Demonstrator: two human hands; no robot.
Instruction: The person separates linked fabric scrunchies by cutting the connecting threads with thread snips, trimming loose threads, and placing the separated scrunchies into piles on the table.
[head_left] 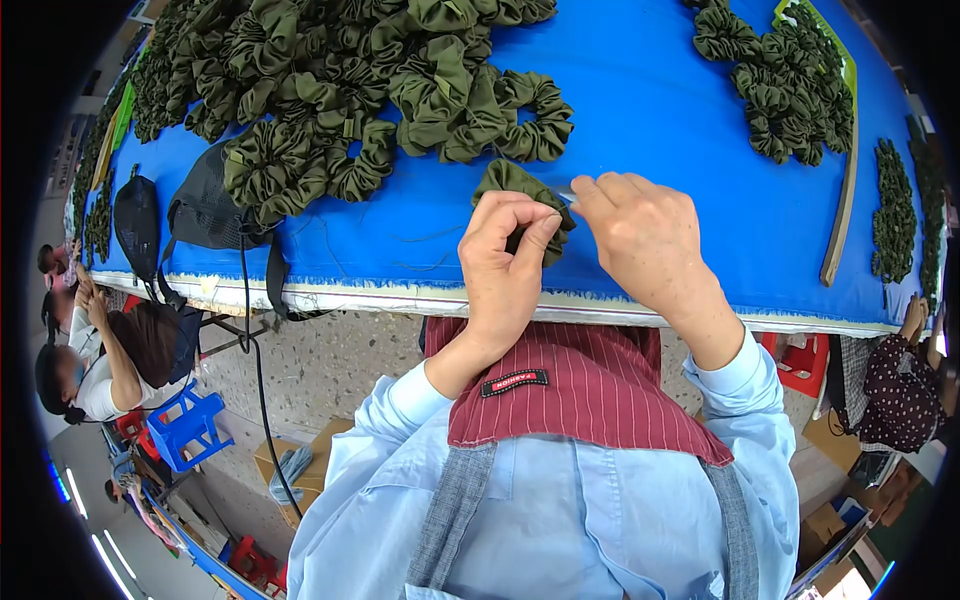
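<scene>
My left hand (503, 272) is closed, thumb and forefinger pinching a dark green fabric scrunchie (512, 178) just above the table's front edge. My right hand (645, 240) is closed beside it, to the right. From its fingertips pokes a small pale, shiny tool (566, 196) that points at the scrunchie; most of it is hidden in the fist, so its kind is unclear. A large heap of similar green scrunchies (300, 80) lies beyond my left hand, its nearest pieces close to the held one.
The blue-covered table (640, 90) has a frayed front edge. A second scrunchie pile (795, 90) lies at right by a wooden strip (843, 215). Black mesh bags (212, 205) and a cable (258, 370) are at left. People sit at both sides; a blue stool (188, 428) stands at left.
</scene>
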